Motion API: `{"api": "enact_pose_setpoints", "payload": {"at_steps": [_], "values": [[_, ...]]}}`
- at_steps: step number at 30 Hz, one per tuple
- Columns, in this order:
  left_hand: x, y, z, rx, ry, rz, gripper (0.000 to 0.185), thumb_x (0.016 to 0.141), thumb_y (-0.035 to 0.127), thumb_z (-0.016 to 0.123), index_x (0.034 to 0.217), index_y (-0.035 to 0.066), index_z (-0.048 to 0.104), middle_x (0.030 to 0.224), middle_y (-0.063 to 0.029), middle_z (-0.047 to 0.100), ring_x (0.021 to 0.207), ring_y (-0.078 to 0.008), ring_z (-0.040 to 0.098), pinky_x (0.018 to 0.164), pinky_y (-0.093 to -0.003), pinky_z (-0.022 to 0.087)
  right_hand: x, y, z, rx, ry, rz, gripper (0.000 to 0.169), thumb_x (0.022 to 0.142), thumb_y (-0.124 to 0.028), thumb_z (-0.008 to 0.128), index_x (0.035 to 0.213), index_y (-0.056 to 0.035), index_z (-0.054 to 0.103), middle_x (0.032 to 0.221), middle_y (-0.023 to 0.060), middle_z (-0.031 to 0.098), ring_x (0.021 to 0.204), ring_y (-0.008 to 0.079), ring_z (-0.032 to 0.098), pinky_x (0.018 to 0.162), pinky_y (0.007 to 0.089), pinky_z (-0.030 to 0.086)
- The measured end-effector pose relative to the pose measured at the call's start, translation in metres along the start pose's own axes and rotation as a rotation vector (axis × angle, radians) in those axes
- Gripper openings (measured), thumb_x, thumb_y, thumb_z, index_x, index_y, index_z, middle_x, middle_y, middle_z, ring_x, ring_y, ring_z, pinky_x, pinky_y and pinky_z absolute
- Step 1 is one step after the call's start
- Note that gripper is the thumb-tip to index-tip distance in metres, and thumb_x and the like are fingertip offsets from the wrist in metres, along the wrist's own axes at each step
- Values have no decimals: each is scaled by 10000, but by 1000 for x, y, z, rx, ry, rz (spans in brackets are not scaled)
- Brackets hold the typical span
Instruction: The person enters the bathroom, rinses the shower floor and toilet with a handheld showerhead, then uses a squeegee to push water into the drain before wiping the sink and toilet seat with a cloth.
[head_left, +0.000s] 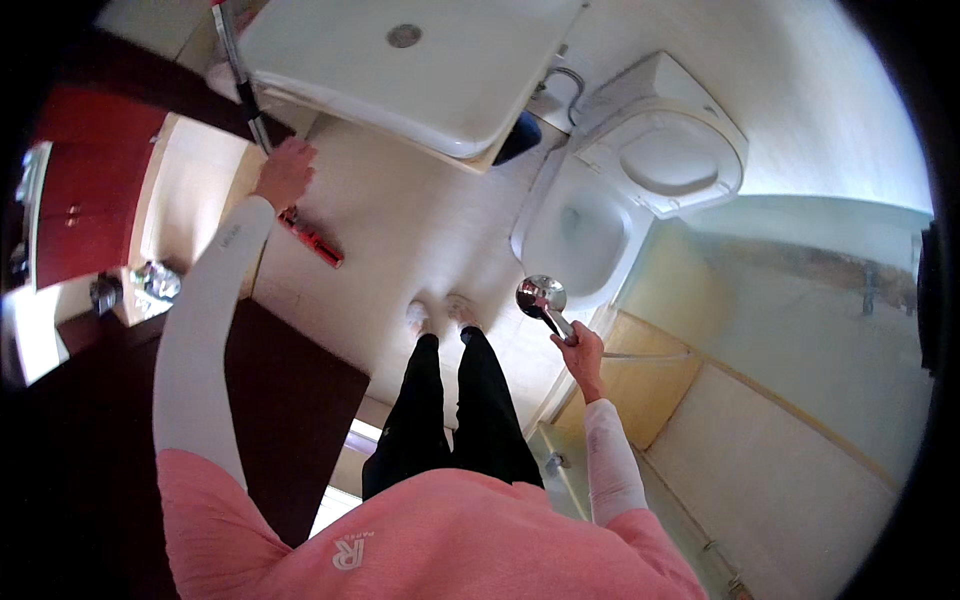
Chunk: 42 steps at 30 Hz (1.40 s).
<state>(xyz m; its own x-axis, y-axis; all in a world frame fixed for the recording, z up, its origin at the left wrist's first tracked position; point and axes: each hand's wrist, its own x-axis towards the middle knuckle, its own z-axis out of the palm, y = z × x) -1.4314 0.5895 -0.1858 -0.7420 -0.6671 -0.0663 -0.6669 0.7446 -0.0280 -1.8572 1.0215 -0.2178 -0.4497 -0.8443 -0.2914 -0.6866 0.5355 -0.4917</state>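
Observation:
My left hand (285, 174) is closed around a long pole at the left. Its silver and black shaft (231, 49) runs up past the washbasin, and its red end (319, 246) sticks out below my fist. The pole's far end is cut off, so I cannot tell the tool's kind. In my right hand (581, 349) is a chrome shower head (541, 296), gripped by its handle, beside the near rim of the toilet bowl (574, 244). A pale hose (645, 356) trails from it to the right. The toilet seat and lid (667, 161) are raised.
A white washbasin (352, 97) with a drain juts out ahead. Beneath its corner is a dark blue container (519, 139). A glass panel (787, 285) stands at the right, a dark door (277, 390) at the lower left. Red cabinets (94, 187) show through the doorway.

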Motion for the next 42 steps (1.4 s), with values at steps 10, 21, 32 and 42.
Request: {"api": "enact_pose_setpoints", "payload": {"at_steps": [10, 21, 32, 42], "values": [[63, -153, 27, 766, -373, -54, 241, 823, 167, 504, 998, 59, 631, 1059, -123, 610, 1088, -289, 498, 950, -454, 375, 3, -13, 11, 51, -128, -105, 366, 607, -194, 817, 641, -52, 481, 569, 91, 505, 543, 287, 499, 528, 385, 401], [-163, -73, 99, -497, -1110, -1193, 142, 725, 191, 680, 749, 51, 666, 803, -95, 671, 722, -217, 619, 679, -420, 497, 21, -30, -8, 212, -343, -32, 352, 585, -136, 824, 627, -31, 490, 525, 96, 485, 507, 236, 427, 500, 349, 392], [-358, 289, 25, -1275, -442, -1461, 361, 746, 228, 704, 527, 31, 495, 459, -86, 502, 359, -170, 473, 355, -352, 372, 30, -16, -28, 664, -392, -253, 302, 683, -149, 812, 680, -43, 529, 564, -81, 381, 532, 39, 311, 475, 225, 280], [-377, 546, -64, -1700, -289, -1790, 287, 756, 206, 734, 717, 72, 484, 533, 3, 432, 374, -99, 395, 336, -273, 313, 37, 0, -72, 1110, -563, -259, 233, 697, 29, 748, 668, -47, 529, 576, -16, 491, 525, 80, 476, 520, 224, 407]]}}
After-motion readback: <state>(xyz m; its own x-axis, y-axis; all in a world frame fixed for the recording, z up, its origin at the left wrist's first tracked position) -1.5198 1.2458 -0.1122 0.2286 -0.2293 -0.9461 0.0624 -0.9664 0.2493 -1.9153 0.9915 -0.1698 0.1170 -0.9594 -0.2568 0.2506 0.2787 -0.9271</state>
